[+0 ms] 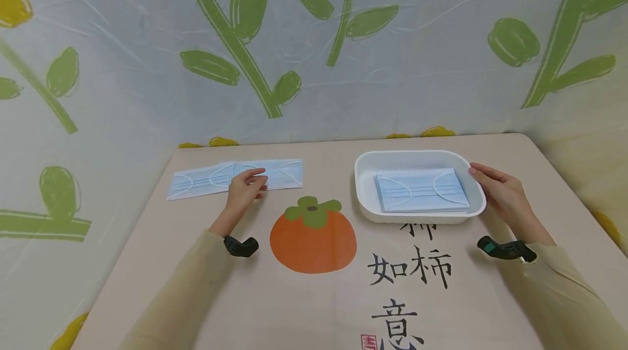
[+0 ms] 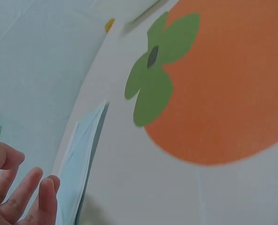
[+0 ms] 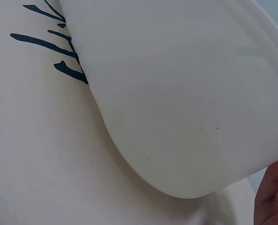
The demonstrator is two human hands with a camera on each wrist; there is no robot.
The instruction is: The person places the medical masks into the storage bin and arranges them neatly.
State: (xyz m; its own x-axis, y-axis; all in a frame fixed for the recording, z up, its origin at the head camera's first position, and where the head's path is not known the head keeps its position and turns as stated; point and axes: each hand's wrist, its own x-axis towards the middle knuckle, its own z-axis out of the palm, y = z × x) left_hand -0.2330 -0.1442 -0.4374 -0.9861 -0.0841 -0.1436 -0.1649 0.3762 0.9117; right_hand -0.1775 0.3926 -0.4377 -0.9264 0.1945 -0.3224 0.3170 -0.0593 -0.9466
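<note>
Two blue face masks lie at the far left of the worktop [image 1: 304,306], meeting end to end: the outer mask [image 1: 196,180] slants slightly, and the inner mask [image 1: 287,174] lies straighter. The left hand [image 1: 243,189] is over the near side of the inner one, fingers loosely bent and a little apart, pinching nothing — it hides part of that mask and its ear loop from the head view. Whether a fingertip touches the mask I cannot tell.

Toward the right side is a white tray [image 1: 365,175], with a neat stack of masks [image 1: 422,191] inside, loops uppermost. The right hand [image 1: 505,194] pinches the tray's right end at the rim. The tray's near edge partly covers a black brush character; further characters [image 1: 432,268] run down toward the person, with a red seal [image 1: 369,342] beside the lowest.

Between the masks and the tray, slightly nearer, is a printed orange persimmon [image 1: 314,243] — flat, so no obstacle. Behind the worktop hangs a pale sheet [image 1: 417,77] patterned with green leaves and yellow flowers.
</note>
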